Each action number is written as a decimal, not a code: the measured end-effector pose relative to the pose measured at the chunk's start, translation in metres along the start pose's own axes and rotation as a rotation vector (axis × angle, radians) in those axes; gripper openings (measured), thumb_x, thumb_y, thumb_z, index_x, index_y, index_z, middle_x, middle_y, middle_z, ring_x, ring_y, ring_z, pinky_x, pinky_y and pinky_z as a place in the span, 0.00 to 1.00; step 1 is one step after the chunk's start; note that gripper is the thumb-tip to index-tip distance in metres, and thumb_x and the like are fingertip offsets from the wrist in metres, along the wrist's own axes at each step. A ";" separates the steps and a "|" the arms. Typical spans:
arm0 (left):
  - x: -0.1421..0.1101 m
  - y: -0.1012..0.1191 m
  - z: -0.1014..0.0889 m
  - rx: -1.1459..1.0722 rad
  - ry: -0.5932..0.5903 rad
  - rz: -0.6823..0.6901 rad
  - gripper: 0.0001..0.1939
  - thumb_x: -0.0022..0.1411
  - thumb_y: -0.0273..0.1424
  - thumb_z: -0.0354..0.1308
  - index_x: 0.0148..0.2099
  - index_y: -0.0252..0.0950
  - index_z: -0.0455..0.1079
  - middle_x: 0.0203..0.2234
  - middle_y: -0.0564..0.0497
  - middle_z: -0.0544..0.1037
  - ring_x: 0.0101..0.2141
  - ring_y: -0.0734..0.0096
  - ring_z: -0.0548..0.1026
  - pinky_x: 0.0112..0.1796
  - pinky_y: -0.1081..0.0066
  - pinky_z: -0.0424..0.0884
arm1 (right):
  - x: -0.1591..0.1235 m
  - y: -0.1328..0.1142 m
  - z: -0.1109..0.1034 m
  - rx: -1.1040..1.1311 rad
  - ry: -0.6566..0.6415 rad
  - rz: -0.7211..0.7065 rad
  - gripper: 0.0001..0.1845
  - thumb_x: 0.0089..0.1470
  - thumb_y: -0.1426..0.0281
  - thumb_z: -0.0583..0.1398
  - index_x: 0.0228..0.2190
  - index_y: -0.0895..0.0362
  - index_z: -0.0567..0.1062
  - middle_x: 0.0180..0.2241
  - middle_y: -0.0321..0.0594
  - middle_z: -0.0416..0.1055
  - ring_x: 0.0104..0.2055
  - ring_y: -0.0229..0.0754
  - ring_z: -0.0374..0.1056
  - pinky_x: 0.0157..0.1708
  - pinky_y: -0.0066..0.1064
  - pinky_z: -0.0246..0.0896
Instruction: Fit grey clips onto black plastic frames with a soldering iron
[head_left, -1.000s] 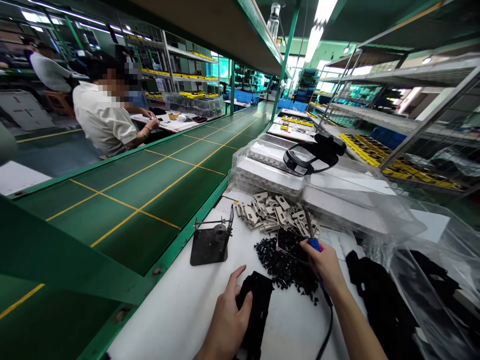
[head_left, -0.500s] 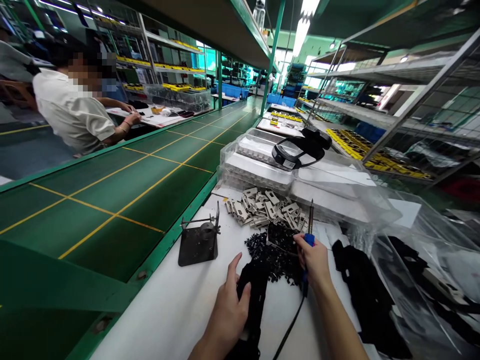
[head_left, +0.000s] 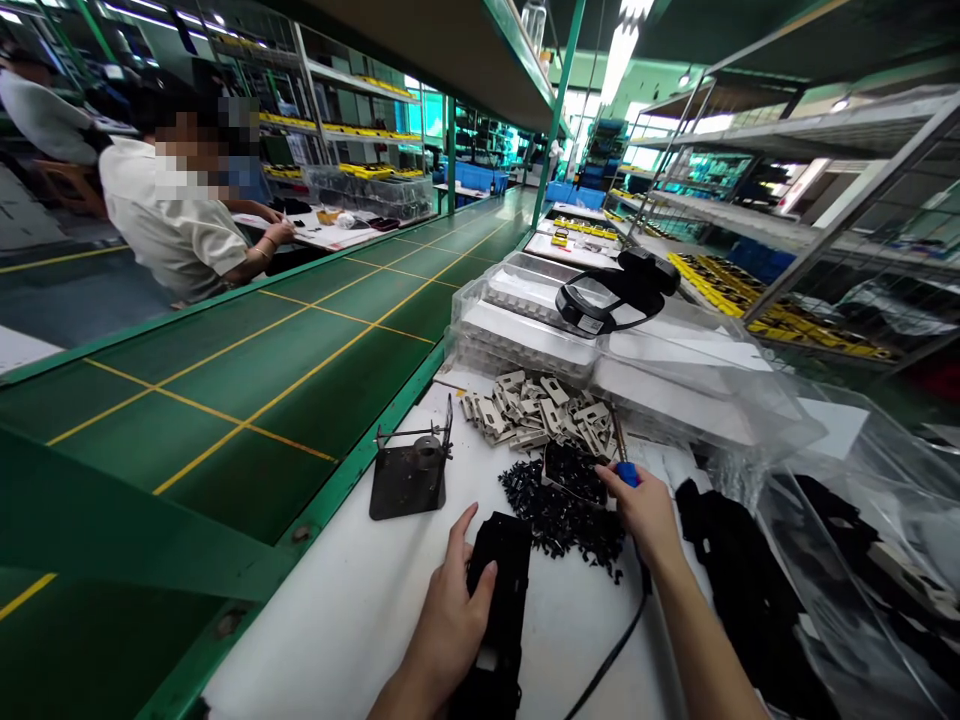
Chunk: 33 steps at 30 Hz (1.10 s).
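Note:
My left hand (head_left: 450, 620) lies on a flat black plastic part (head_left: 501, 585) on the white bench, fingers curled round its left edge. My right hand (head_left: 645, 510) grips a soldering iron with a blue collar (head_left: 628, 472); its tip points up and away over a heap of small black pieces (head_left: 562, 515). The iron's black cord (head_left: 615, 650) trails back toward me. Just beyond lies a pile of small grey metal pieces (head_left: 544, 410).
A dark iron stand (head_left: 411, 478) sits left of the pieces. Clear plastic trays (head_left: 517, 335) and a black headband magnifier (head_left: 615, 295) lie behind. Bags of black parts (head_left: 757, 590) are at right. A green conveyor (head_left: 247, 370) runs left, with a seated person (head_left: 176, 220) beyond.
The view swung slightly; my hands stay in place. The right hand with the iron has dipped a little closer to the black pieces.

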<state>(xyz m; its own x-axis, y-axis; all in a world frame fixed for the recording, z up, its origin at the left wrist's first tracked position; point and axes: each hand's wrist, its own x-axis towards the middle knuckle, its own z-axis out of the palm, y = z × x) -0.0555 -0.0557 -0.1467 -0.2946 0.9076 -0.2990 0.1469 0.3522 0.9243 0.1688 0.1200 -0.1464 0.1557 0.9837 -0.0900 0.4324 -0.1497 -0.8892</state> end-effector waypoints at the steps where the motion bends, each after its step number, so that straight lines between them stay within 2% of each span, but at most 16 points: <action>1: -0.001 -0.002 -0.001 -0.023 0.008 0.000 0.35 0.66 0.42 0.51 0.70 0.38 0.46 0.53 0.34 0.72 0.60 0.51 0.66 0.57 0.51 0.60 | -0.005 0.003 -0.006 -0.048 0.002 -0.014 0.17 0.44 0.57 0.68 0.26 0.58 0.76 0.15 0.29 0.65 0.17 0.35 0.57 0.19 0.28 0.49; 3: -0.003 -0.005 -0.002 -0.072 0.034 -0.005 0.36 0.65 0.44 0.52 0.70 0.37 0.48 0.51 0.35 0.74 0.59 0.52 0.66 0.58 0.52 0.60 | -0.018 0.010 -0.016 -0.125 -0.023 -0.029 0.16 0.39 0.57 0.69 0.26 0.56 0.79 0.14 0.32 0.66 0.19 0.40 0.61 0.22 0.31 0.51; 5: -0.005 -0.007 -0.002 -0.094 0.054 -0.011 0.37 0.64 0.45 0.53 0.69 0.36 0.50 0.50 0.36 0.74 0.58 0.52 0.67 0.58 0.53 0.60 | -0.034 0.020 -0.019 -0.166 -0.069 -0.040 0.16 0.37 0.57 0.68 0.27 0.55 0.80 0.18 0.35 0.72 0.23 0.45 0.66 0.26 0.32 0.55; 7: -0.006 -0.005 -0.002 -0.083 0.050 -0.007 0.37 0.63 0.45 0.53 0.69 0.36 0.50 0.48 0.37 0.75 0.56 0.52 0.70 0.57 0.53 0.61 | -0.046 0.028 -0.015 -0.178 -0.096 -0.054 0.16 0.38 0.57 0.67 0.29 0.54 0.81 0.24 0.38 0.77 0.29 0.49 0.69 0.31 0.34 0.58; 9: -0.006 -0.003 -0.002 -0.068 0.029 0.007 0.36 0.64 0.45 0.53 0.69 0.37 0.49 0.45 0.39 0.76 0.54 0.53 0.72 0.56 0.54 0.63 | -0.050 0.032 -0.008 -0.175 -0.095 -0.066 0.14 0.41 0.57 0.65 0.28 0.53 0.80 0.26 0.39 0.78 0.31 0.50 0.69 0.32 0.34 0.58; 14: -0.005 -0.002 0.004 -0.048 0.033 -0.008 0.36 0.63 0.41 0.54 0.69 0.37 0.49 0.49 0.37 0.75 0.57 0.52 0.69 0.56 0.55 0.63 | -0.048 0.029 -0.003 -0.088 -0.045 -0.043 0.13 0.41 0.56 0.66 0.22 0.53 0.76 0.18 0.34 0.70 0.24 0.43 0.62 0.26 0.31 0.54; 17: -0.005 -0.001 0.007 0.026 0.034 -0.023 0.36 0.64 0.38 0.53 0.70 0.37 0.47 0.52 0.36 0.73 0.58 0.51 0.67 0.56 0.54 0.62 | -0.054 0.026 -0.006 0.040 -0.037 0.019 0.17 0.42 0.54 0.67 0.25 0.55 0.75 0.13 0.30 0.62 0.17 0.37 0.54 0.18 0.28 0.48; 20: -0.006 0.005 0.010 0.132 0.017 -0.033 0.35 0.65 0.36 0.50 0.70 0.37 0.45 0.50 0.36 0.73 0.54 0.51 0.71 0.55 0.53 0.63 | -0.066 0.023 -0.008 0.201 -0.061 0.091 0.21 0.45 0.51 0.67 0.30 0.56 0.75 0.10 0.25 0.54 0.12 0.33 0.45 0.11 0.26 0.39; 22: -0.006 0.012 0.012 0.163 -0.007 -0.026 0.35 0.65 0.35 0.50 0.71 0.37 0.45 0.49 0.37 0.73 0.52 0.51 0.72 0.54 0.53 0.63 | -0.073 0.021 -0.009 0.311 -0.071 0.114 0.22 0.45 0.51 0.66 0.31 0.57 0.74 0.11 0.26 0.57 0.11 0.31 0.45 0.10 0.25 0.38; 25: -0.007 0.024 0.016 0.147 -0.056 0.014 0.34 0.65 0.33 0.49 0.70 0.40 0.46 0.54 0.37 0.72 0.58 0.52 0.67 0.56 0.54 0.61 | -0.075 0.019 -0.009 0.443 -0.065 0.126 0.23 0.44 0.51 0.68 0.32 0.57 0.73 0.20 0.33 0.70 0.11 0.29 0.47 0.09 0.24 0.41; 27: -0.007 0.030 0.019 0.144 -0.091 0.043 0.33 0.65 0.32 0.49 0.70 0.42 0.47 0.56 0.39 0.72 0.59 0.52 0.66 0.56 0.55 0.61 | -0.075 0.017 -0.011 0.489 -0.067 0.142 0.23 0.41 0.53 0.69 0.31 0.57 0.74 0.21 0.35 0.72 0.11 0.28 0.47 0.08 0.24 0.41; 30: -0.006 0.039 0.021 0.134 -0.143 0.139 0.30 0.65 0.30 0.48 0.68 0.44 0.51 0.59 0.44 0.69 0.60 0.55 0.66 0.58 0.56 0.61 | -0.081 0.009 -0.016 0.519 -0.140 0.163 0.21 0.43 0.54 0.70 0.29 0.59 0.75 0.10 0.28 0.60 0.10 0.28 0.43 0.08 0.23 0.38; 33: -0.005 0.047 0.022 0.142 -0.186 0.260 0.26 0.66 0.28 0.46 0.65 0.46 0.57 0.59 0.48 0.69 0.57 0.59 0.68 0.57 0.61 0.62 | -0.100 -0.007 -0.020 0.540 -0.274 0.160 0.20 0.48 0.54 0.67 0.27 0.60 0.76 0.07 0.25 0.52 0.09 0.25 0.38 0.10 0.22 0.31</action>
<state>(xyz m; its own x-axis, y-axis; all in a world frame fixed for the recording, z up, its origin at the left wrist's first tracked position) -0.0261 -0.0390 -0.1069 -0.0553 0.9926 -0.1078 0.3279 0.1201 0.9371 0.1675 0.0207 -0.1223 -0.0834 0.9537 -0.2891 -0.0986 -0.2966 -0.9499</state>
